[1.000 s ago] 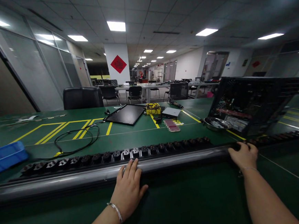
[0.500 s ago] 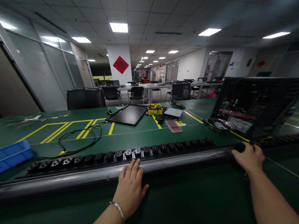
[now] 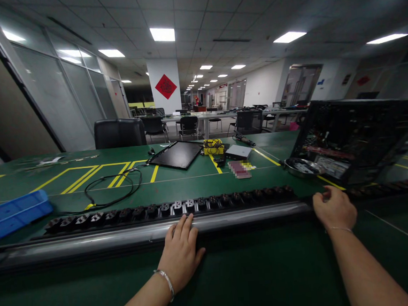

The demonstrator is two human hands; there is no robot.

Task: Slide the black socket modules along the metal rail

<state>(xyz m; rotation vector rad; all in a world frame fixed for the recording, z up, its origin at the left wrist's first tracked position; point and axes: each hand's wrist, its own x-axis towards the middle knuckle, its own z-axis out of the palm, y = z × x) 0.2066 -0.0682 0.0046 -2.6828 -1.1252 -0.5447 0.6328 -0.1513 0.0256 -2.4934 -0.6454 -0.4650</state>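
Bar, work in hand: I read this as handling or steadying the long dark bar [image 3: 91,242], which lies lengthwise across the green table [image 3: 252,272], on the near side of the socket row [image 3: 166,209]. What the handling is for, I can't judge.
Left hand: [image 3: 180,258] palm down, fingers extended and close together, thumb out to the side. Fingertips rest on top of the bar; nothing pinched that I can see.
Right hand: [image 3: 335,211] fingers curled in toward the thumb, at the bar's right end. Can't tell whether it pinches anything, or whether it touches that end.
Bar against grip: runs under the left fingertips and well on past them to the left; its right end is just beside the right hand.
Control needed: in my judgement, any shift of the bar calls for a surer hold than flat fingertips, both ends kept level, and care not to knock the sockets close behind.
Table, left: blue bin [image 3: 18,212], black cable [image 3: 86,193] looped beyond the sockets.
Table, far side: black panel [image 3: 179,154] lying flat, grey box [image 3: 239,151] to its right.
Table, right: metal bowl [image 3: 299,173] beside the open computer case [image 3: 382,129].
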